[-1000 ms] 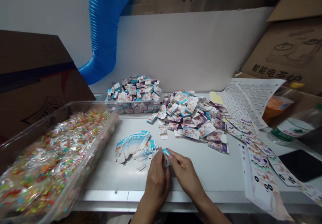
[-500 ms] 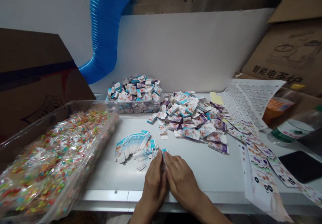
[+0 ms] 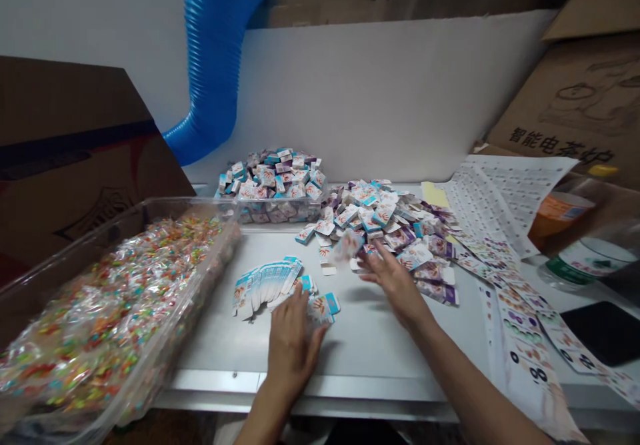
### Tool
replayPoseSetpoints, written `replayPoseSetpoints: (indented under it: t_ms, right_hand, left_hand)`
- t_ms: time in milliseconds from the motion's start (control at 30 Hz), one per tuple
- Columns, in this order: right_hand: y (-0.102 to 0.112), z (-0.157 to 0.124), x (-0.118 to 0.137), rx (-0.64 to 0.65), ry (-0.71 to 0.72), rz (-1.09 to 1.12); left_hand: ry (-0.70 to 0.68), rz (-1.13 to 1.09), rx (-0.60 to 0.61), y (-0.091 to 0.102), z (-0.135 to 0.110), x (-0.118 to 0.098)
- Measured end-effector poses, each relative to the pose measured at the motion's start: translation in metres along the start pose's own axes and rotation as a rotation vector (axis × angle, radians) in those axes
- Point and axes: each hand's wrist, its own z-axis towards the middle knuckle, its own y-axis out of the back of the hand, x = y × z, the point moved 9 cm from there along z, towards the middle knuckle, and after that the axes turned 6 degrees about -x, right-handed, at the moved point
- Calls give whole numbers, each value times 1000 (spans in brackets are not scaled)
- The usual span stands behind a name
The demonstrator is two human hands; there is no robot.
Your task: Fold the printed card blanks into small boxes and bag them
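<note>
My left hand [image 3: 290, 335] is over the near end of a fan of flat blue-and-white cartons [image 3: 267, 282]. Between its thumb and fingers is a small flat carton [image 3: 326, 304], tilted above the table; other cartons lie under the fingertips. My right hand [image 3: 395, 282] reaches toward the heap of small folded boxes [image 3: 380, 218], fingers apart. Just off its fingertips, a small box [image 3: 347, 245] is smeared by motion and appears out of the hand's grip.
A clear tray [image 3: 200, 285] of small wrapped packets with colourful bits stands left. Behind is a clear container [image 3: 280, 212] heaped with small boxes. Printed sheets [image 3: 520, 338], a black phone [image 3: 600, 330] and bottles [image 3: 585, 258] lie right. A blue hose [image 3: 215, 65] hangs behind.
My hands were together around a small carton at the front. Now they are apart: the right has moved up and right to the heap, letting go of a box; the left has shifted to the fan.
</note>
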Motion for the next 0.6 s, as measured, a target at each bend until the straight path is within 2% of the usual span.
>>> replayPoseSetpoints:
  t_ms: [67, 167, 233, 333, 433, 467, 533, 600]
  right_hand:
    - [-5, 6, 2, 21, 98, -61]
    - [-46, -9, -2, 229, 319, -416]
    - [-64, -18, -11, 280, 364, -539]
    - [-62, -16, -23, 247, 182, -401]
    - [-61, -17, -31, 385, -98, -98]
    - [-60, -19, -27, 438, -140, -31]
    - [-52, -20, -11, 449, -91, -6]
    - [-42, -22, 12, 424, 66, -55]
  left_hand:
    - [-21, 111, 17, -6, 3, 15]
    - [-51, 181, 73, -18, 0, 27]
    - [-63, 194, 70, -18, -3, 26]
    - [-104, 199, 61, -13, -4, 9]
    - [-195, 145, 62, -9, 3, -13]
    - [-212, 106, 56, -7, 6, -18]
    - [-191, 5, 74, -6, 12, -18]
    - [-100, -107, 167, -10, 17, -11]
